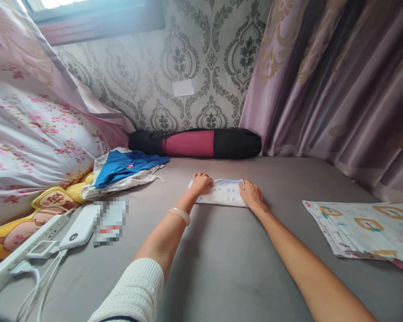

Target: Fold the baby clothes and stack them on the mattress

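A white cloth (221, 193) with small pale-blue prints and a blue edge lies folded into a flat strip on the grey bed sheet. My left hand (201, 184), a pale bangle on its wrist, grips the strip's left end with curled fingers. At the opposite end, my right hand (251, 194) has its fingers closed on the far right corner. Some fingertips are hidden, and I cannot tell what kind of garment or cloth this is.
To the right lies a stack of printed cloths (369, 228). Blue clothing (127, 165) is heaped at the left, near a power strip (50, 230), a white power bank (80, 226) with cables and a yellow plush (16, 223). A black-and-red roll bag (191, 144) lies along the wall.
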Demonstrator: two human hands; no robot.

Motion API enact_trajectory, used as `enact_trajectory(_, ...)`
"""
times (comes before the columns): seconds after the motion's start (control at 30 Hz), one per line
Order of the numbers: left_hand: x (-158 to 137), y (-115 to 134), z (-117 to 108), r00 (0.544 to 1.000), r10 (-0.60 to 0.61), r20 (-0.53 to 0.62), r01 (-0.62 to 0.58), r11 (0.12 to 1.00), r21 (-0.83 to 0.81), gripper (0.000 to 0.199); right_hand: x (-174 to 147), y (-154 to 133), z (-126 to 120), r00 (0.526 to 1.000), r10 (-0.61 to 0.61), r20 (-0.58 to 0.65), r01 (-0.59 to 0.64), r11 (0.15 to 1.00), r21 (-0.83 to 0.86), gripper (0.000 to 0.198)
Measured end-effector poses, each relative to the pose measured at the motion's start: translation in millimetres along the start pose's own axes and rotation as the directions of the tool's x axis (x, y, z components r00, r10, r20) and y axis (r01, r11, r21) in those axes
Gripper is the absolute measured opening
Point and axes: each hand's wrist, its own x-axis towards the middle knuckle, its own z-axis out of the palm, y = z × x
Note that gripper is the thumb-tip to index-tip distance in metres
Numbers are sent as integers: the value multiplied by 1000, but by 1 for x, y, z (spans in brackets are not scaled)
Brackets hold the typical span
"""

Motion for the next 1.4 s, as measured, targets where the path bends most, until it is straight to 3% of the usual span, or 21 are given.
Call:
enact_trajectory(0.43,-4,1,16,991,-112,-70,107,991,-82,28,4,-2,5,998,67,-20,-67,998,13,39)
enact_trajectory(0.77,-3,-3,21,986,-128,-103,116,987,-110,30,4,-5,3,995,88,-38,-87,996,17,36)
enact_trajectory(1.17,0,13,5,977,-208,-44,207,978,-20,29,8,-6,2,994,113,12,-113,993,26,38)
enact_trajectory(1.3,-15,19,-2,973,-198,-121,197,980,-16,31,10,1,-7,992,79,100,-84,995,50,40)
enact_trajectory(1.4,-40,24,-6,976,-141,-164,141,990,-11,31,1,-1,-13,999,44,-16,-43,999,30,40)
